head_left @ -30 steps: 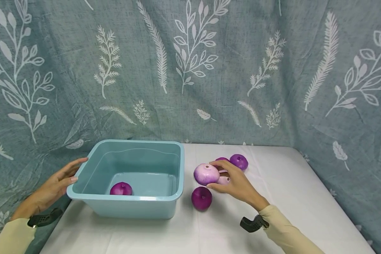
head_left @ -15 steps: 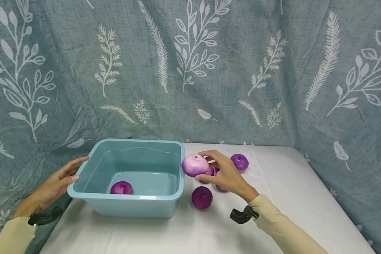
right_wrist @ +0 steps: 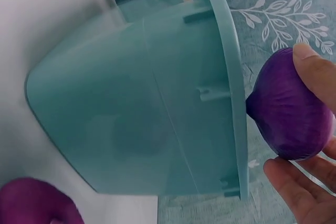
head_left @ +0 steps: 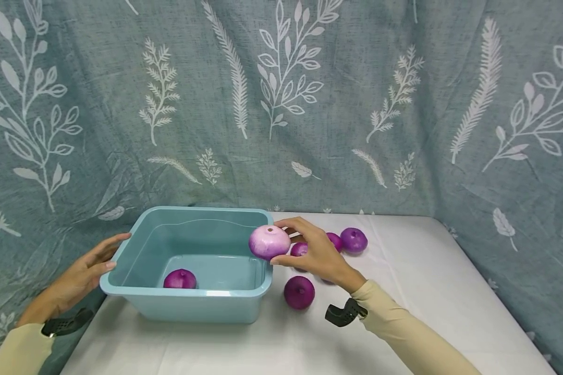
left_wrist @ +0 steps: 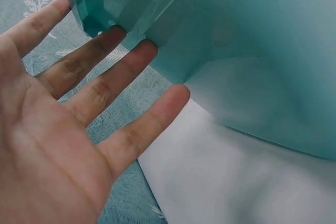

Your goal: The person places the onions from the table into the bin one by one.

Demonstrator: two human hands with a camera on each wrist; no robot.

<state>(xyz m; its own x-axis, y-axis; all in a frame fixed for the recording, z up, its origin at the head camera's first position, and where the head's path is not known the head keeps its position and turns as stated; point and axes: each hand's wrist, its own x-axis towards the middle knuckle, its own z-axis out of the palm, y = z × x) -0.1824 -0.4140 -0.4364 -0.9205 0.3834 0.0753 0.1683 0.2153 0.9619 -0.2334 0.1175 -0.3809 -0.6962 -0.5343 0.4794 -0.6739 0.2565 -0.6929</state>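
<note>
My right hand point(head_left: 311, 250) pinches a pale purple onion point(head_left: 268, 242) between thumb and fingers, over the right rim of a teal plastic tub point(head_left: 187, 303). In the right wrist view the same onion point(right_wrist: 291, 106) shows its darker side, its pointed tip right at the tub's rim. At the tub's left side, my left hand point(head_left: 86, 263) rests on the rim with its fingers spread. The left wrist view shows those straight fingers point(left_wrist: 131, 140) against the tub's outer wall. One dark purple onion point(head_left: 180, 279) lies inside the tub.
Right of the tub, a dark onion point(head_left: 299, 292) sits on the white-clothed table point(head_left: 403, 281). Further back are a purple onion point(head_left: 354, 240) and others partly hidden behind my right hand. A leaf-patterned curtain point(head_left: 281, 104) hangs behind the table.
My right hand has lifted the pale onion from among the others and carried it left to the tub's right rim. My left hand has stayed at the left rim.
</note>
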